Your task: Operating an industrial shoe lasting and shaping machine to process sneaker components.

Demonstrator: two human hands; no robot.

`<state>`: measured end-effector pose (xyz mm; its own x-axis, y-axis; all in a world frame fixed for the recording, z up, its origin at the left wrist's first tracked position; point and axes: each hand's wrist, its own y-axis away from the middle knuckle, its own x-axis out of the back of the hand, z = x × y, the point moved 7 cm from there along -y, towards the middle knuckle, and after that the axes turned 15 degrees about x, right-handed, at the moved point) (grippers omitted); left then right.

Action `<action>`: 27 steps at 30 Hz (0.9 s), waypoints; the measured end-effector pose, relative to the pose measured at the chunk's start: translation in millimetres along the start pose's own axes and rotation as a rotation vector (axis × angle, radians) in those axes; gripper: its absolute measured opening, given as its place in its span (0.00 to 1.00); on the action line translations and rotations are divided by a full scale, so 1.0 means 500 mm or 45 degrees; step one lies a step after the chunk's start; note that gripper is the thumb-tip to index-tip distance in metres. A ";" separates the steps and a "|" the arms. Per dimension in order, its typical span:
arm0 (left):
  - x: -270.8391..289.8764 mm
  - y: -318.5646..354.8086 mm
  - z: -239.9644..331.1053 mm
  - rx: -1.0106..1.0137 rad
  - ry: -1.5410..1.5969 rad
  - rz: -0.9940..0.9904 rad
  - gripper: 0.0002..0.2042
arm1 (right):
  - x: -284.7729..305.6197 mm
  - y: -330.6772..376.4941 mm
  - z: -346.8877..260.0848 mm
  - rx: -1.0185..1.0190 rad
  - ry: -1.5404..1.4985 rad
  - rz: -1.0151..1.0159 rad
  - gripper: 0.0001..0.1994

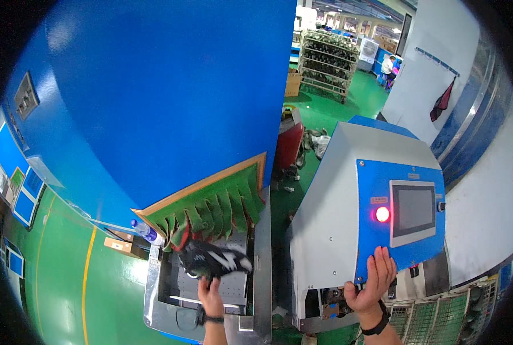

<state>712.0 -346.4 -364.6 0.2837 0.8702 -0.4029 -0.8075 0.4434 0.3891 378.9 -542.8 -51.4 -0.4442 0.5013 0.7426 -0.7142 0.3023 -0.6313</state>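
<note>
The black shoe (219,260), with white marks on its side and red at its collar, is over the perforated metal surface (152,287), its pale end toward the right. Whether it rests there or hangs just above, I cannot tell. My left hand (210,299) has it by the near edge, fingers clamped on it from below; the shoe is slightly blurred. That forearm comes up almost straight from the lower edge, the wrist in a dark band (214,319), the back of the hand toward me.

Just beyond the shoe, green curtain strips (216,215) hang in a wood-coloured frame under a big blue housing (181,86); a bottle (144,230) stands by the left corner.

My right hand (371,282), well apart, leans up and left from its forearm, lying flat against the lower edge of the blue control panel (400,253). Its fingers are extended and nearly together, the thumb spread out to the left, nothing gripped. Above it are a glowing red button (382,214) and a dark screen (414,208).
</note>
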 end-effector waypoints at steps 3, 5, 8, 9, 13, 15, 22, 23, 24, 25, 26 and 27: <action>0.084 0.173 0.045 0.040 -0.061 -0.114 0.11 | 0.045 0.074 -0.065 -0.068 -0.555 0.229 0.26; 0.055 0.288 0.060 0.262 0.088 -0.314 0.07 | 0.033 0.118 -0.149 0.037 -1.087 0.100 0.39; -0.089 0.482 0.054 0.578 0.096 -0.465 0.18 | -0.042 0.211 -0.293 -0.905 -2.506 -0.514 0.48; -0.126 0.527 0.039 0.156 0.024 -0.591 0.22 | -0.025 0.234 -0.292 -0.994 -2.486 -0.467 0.45; -0.177 0.550 0.002 0.215 -0.462 -0.433 0.54 | -0.059 0.301 -0.237 -0.974 -2.324 -0.215 0.53; -0.221 0.562 -0.019 0.281 -0.461 -0.370 0.46 | -0.008 0.265 -0.180 -0.937 -2.302 -0.062 0.54; -0.418 0.698 -0.043 0.071 -0.767 -0.309 0.27 | 0.102 0.346 -0.003 -0.732 -1.974 0.205 0.56; -0.416 0.713 -0.068 -0.101 -0.976 -0.243 0.26 | 0.138 0.362 0.024 -0.517 -1.585 0.155 0.55; -0.426 0.734 -0.074 -0.279 -1.181 -0.183 0.25 | 0.171 0.382 0.045 -0.318 -1.194 0.086 0.54; -0.426 0.754 -0.096 -0.262 -1.475 -0.238 0.21 | 0.182 0.404 0.061 -0.240 -1.248 0.082 0.52; -0.432 0.768 -0.126 -0.305 -1.803 -0.343 0.16 | 0.185 0.436 0.069 -0.191 -1.199 -0.050 0.52; -0.435 0.791 -0.173 -0.219 -1.939 -0.521 0.13 | 0.167 0.475 0.079 -0.284 -1.282 -0.341 0.51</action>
<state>286.4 -378.9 -194.9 0.6330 0.1417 0.7610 -0.5659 0.7555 0.3301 151.0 -461.2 -130.4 -0.6027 -0.4743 0.6418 -0.7852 0.4959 -0.3709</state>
